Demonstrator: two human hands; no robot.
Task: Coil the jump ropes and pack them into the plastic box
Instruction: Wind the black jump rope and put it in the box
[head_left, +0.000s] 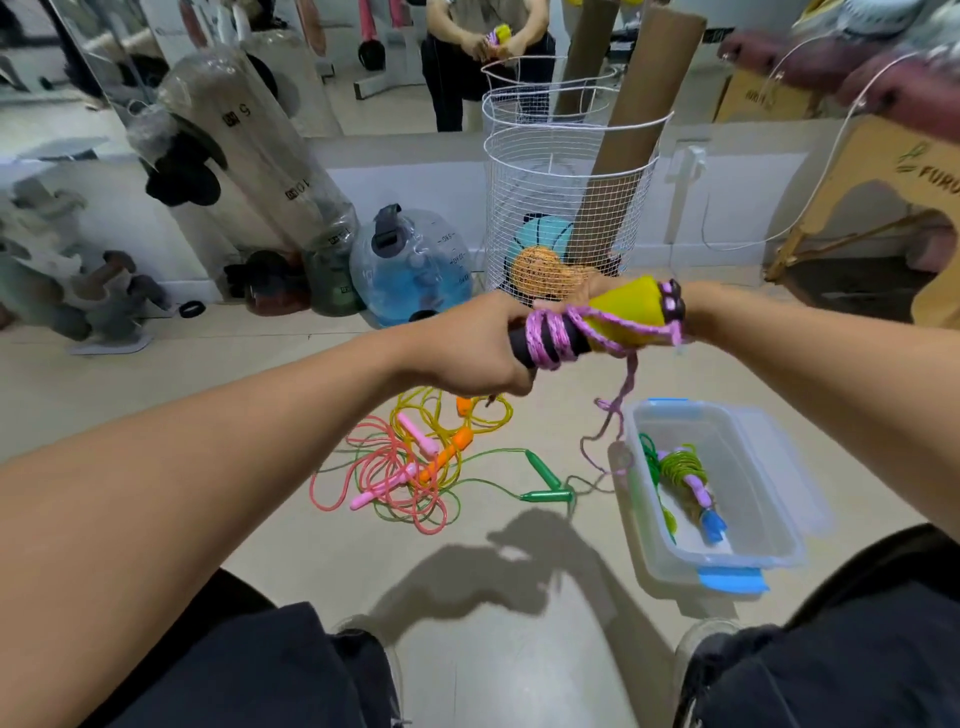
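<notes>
Jump ropes (415, 467) in pink, yellow, orange and green lie tangled on the floor (311, 545), left of the plastic box (769, 551), which sits open to the right and holds one coiled green rope (683, 467). Held above them is a purple rope (553, 335), wound round its black and yellow handles, its loose tail hanging toward the box. The left hand (483, 353) has its grip curled round the black end; the right hand (587, 288), mostly hidden, holds the yellow end.
</notes>
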